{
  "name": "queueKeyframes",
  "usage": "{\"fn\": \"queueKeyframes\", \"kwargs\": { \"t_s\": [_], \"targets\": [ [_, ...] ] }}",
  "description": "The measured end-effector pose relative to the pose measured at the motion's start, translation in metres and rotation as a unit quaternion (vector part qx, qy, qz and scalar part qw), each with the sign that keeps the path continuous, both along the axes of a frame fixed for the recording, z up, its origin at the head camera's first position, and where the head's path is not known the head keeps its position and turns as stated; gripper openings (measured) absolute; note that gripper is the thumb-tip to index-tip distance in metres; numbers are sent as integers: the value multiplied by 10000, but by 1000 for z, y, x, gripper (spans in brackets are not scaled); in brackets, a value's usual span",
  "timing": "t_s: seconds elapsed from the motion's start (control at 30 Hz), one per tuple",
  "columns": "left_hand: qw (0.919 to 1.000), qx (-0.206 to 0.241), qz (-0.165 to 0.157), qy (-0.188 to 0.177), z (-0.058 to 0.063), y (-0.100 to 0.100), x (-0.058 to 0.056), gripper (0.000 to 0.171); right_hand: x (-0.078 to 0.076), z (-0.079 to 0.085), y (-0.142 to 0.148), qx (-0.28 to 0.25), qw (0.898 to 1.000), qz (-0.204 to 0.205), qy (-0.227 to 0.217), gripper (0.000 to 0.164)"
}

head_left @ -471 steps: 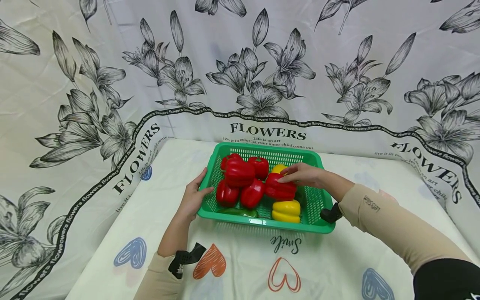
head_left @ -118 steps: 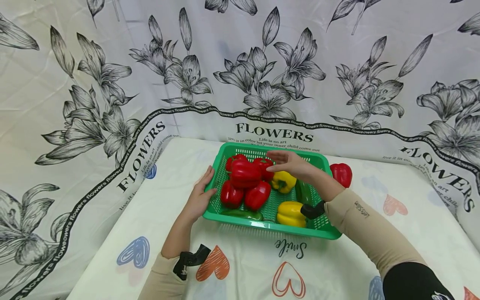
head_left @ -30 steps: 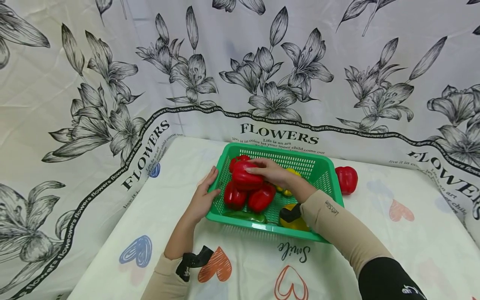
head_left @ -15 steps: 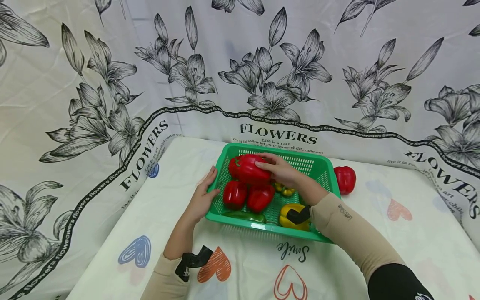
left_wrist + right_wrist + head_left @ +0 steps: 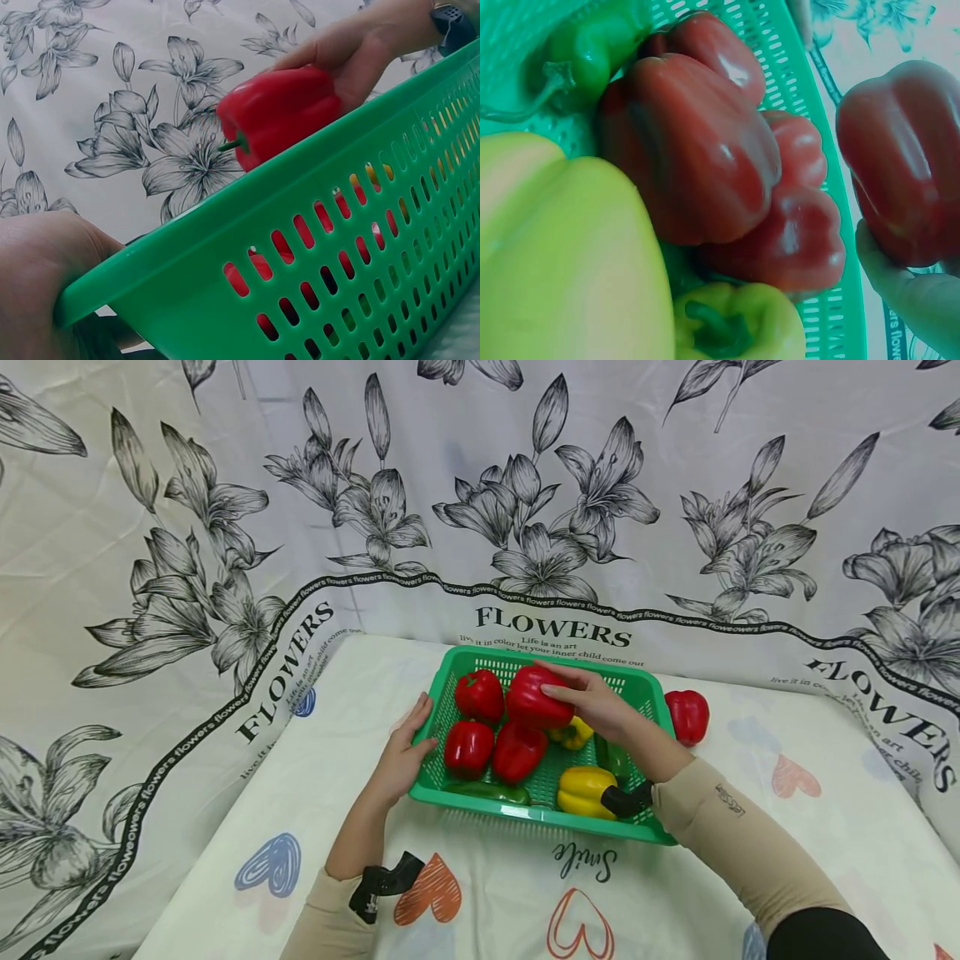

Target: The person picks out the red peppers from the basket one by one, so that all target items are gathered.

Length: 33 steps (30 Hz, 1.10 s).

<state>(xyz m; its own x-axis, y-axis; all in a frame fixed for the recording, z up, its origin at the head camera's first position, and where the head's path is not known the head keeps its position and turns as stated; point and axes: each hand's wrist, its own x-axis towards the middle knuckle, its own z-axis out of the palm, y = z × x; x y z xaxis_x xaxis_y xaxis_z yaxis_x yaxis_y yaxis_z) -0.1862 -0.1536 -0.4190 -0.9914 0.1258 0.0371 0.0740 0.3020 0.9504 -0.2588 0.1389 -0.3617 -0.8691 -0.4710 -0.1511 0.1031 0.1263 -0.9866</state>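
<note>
Near the middle of the head view, the person's right hand [image 5: 600, 703] grips a glossy red pepper [image 5: 537, 697], thumb in front and fingers over the top, above the back part of a green plastic basket [image 5: 517, 812]. The left wrist view shows this pepper higher than the basket's rim, its green stem pointing left. The left hand [image 5: 400, 760], left of centre in the head view, holds the basket's left side, thumb at the rim and fingers along the outer wall. Inside the basket, a second red pepper [image 5: 480, 696] sits at the upper left, with a third red pepper [image 5: 468, 749] below it and a fourth red pepper [image 5: 518, 752] just right of that one. A small yellow pepper [image 5: 573, 734] shows partly beneath the right hand, and a larger yellow pepper [image 5: 585, 792] lies at the lower right. One green pepper [image 5: 487, 792] lies along the front wall toward the left; another green pepper [image 5: 613, 758] is partly hidden by the right arm. Outside, just beside the basket's right side, a lone red pepper [image 5: 687, 717] rests on a white cloth [image 5: 195, 877] printed with hearts. A flower-print curtain [image 5: 450, 452] fills the upper frame.
</note>
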Motion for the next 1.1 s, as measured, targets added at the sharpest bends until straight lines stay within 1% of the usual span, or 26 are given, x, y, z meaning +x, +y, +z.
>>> {"fn": "queueKeyframes", "kwargs": {
  "t_s": [0.2, 0.37, 0.57, 0.7, 0.8, 0.97, 1.1],
  "targets": [
    [10000, -31, -9, 29, 1, 0, 0, 58, 5, 1, 14, 14, 9997, -237, -51, 55],
    [10000, -31, -3, 9, 1, 0, 0, 58, 10, 6, 26, -79, 9991, -405, -97, 58],
    [10000, -7, -4, -25, 1, 1, 0, 58, 13, 7, 41, -239, 9976, -625, -151, 58],
    [10000, 23, -42, 27, -1, 0, -1, 58, 17, 7, 50, -303, 9967, -736, -172, 58],
    [9999, 42, -62, 77, -2, 0, 0, 58, 19, 8, 57, -291, 9956, -850, -256, 59],
    [9999, -1, -48, 96, -2, 1, 0, 58, 22, 9, 67, -200, 9919, -1176, -434, 62],
    [9999, -36, -38, 122, -2, 1, 0, 58, 24, 11, 75, -266, 9894, -1337, -511, 64]
  ]
}}
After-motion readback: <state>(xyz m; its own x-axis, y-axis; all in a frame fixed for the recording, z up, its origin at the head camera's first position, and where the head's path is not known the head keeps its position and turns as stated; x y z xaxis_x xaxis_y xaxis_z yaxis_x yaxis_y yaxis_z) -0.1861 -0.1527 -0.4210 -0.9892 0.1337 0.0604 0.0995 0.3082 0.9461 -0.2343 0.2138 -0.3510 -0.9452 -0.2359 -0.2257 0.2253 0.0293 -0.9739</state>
